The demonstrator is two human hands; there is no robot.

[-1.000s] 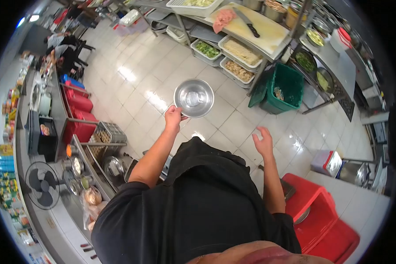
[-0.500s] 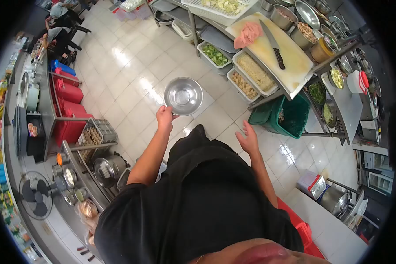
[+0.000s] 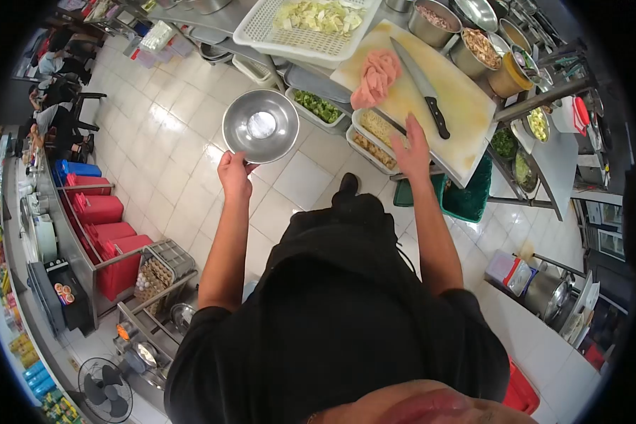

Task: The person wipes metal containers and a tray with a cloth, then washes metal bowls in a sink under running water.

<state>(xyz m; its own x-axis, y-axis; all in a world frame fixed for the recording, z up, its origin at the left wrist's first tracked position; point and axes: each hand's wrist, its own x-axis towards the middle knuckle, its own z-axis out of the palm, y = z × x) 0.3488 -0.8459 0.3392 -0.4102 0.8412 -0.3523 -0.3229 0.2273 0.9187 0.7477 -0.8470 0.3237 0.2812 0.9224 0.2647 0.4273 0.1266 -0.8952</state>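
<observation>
A shiny metal mixing bowl (image 3: 261, 127) hangs over the tiled floor, its inside bare. My left hand (image 3: 235, 175) grips its near rim. My right hand (image 3: 412, 150) is raised with fingers spread and holds nothing. It is nearest to the left edge of the cutting board (image 3: 466, 109); whether it touches the edge I cannot tell. On the board lie a crumpled pink cloth (image 3: 377, 78) and a large black-handled knife (image 3: 424, 85).
A white perforated basket (image 3: 247, 35) of chopped cabbage stands beyond the board. Below are tubs of food (image 3: 374, 131) and a green bin (image 3: 473, 198). Metal pots (image 3: 431, 21) line the right. Red containers (image 3: 99, 208) sit under the left counter; people (image 3: 56, 113) are far left.
I have come closer to the counter. The bowl in my left hand is higher and further left in view. My right hand has risen from beside the green bin to the board's edge.
</observation>
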